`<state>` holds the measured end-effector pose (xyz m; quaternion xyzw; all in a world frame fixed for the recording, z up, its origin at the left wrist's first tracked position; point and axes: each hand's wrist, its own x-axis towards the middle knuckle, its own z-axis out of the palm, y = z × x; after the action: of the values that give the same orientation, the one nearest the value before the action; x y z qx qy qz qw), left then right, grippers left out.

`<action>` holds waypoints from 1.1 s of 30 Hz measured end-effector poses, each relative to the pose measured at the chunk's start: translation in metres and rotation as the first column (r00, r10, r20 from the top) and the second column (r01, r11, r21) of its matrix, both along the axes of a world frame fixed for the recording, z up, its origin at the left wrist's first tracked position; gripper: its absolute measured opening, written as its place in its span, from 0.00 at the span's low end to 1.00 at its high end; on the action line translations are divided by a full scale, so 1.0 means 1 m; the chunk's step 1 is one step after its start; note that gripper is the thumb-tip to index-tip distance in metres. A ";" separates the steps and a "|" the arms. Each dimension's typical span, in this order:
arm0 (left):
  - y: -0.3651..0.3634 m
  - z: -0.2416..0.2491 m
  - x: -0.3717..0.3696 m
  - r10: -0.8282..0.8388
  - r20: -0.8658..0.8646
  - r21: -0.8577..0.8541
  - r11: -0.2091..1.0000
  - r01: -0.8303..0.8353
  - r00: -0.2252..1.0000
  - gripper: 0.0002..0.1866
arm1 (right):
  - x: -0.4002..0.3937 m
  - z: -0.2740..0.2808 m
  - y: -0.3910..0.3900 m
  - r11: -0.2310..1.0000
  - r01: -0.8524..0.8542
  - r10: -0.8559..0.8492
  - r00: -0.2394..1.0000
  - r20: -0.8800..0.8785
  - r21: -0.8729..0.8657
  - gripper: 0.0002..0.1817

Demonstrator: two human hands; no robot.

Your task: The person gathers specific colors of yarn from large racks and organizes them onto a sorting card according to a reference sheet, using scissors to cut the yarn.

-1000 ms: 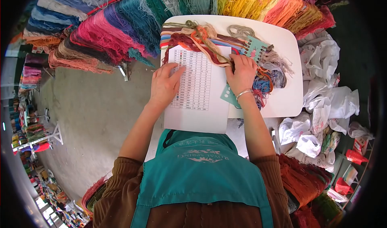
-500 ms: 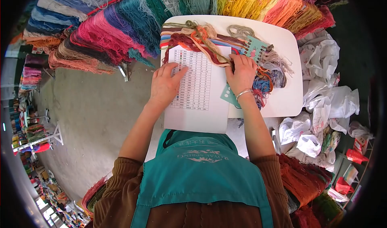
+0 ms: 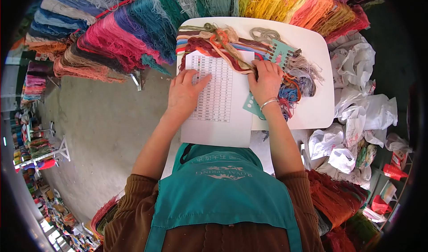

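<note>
A white paper sheet [image 3: 216,134] printed with a table of numbers lies over the near left part of a white board [image 3: 314,116] and overhangs its near edge. My left hand [image 3: 183,91] rests on the sheet's left side, open, its thumb stretched over the printed columns. At the right edge rests my right hand [image 3: 266,80], fingers apart and slightly bent, beside a green punched card [image 3: 281,55] strung with threads. Several coloured thread skeins [image 3: 223,40] lie along the sheet's top. A second green card [image 3: 253,105] is partly under my right hand.
Hanging yarn bundles [image 3: 149,26] arch closely behind the board. White plastic bags [image 3: 356,73] are heaped at the right. Red-brown yarn [image 3: 334,198] hangs by my right elbow. Grey floor [image 3: 107,127] lies to the left, with a white metal rack [image 3: 64,149] beyond.
My left hand has shifted slightly right, its thumb moving a little further across the printed table. The right hand and the sheet have barely moved.
</note>
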<state>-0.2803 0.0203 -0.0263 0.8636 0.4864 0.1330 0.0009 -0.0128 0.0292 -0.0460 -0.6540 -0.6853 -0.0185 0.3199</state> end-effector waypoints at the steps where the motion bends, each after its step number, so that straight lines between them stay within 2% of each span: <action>1: 0.000 0.000 0.001 -0.002 -0.010 0.025 1.000 0.002 1.000 0.30 | 0.000 0.000 0.000 1.000 -0.002 0.002 1.000 0.000 0.003 0.14; 13: -0.001 0.005 0.007 -0.008 -0.074 0.016 1.000 0.009 0.997 0.31 | 0.000 0.001 -0.001 1.000 -0.004 0.004 1.000 0.006 0.023 0.14; 16: -0.001 0.007 0.007 -0.007 -0.072 0.009 1.000 0.007 0.997 0.31 | 0.000 0.001 -0.001 1.000 -0.001 0.001 1.000 -0.006 -0.024 0.13; 33: 0.002 0.007 0.003 -0.025 -0.054 -0.001 1.000 0.025 0.998 0.31 | -0.002 0.001 -0.001 1.000 0.006 -0.006 1.000 0.013 0.002 0.12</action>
<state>-0.2778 0.0224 -0.0192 0.8729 0.4753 0.1097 -0.0103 -0.0147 0.0287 -0.0448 -0.6555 -0.6854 -0.0244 0.3161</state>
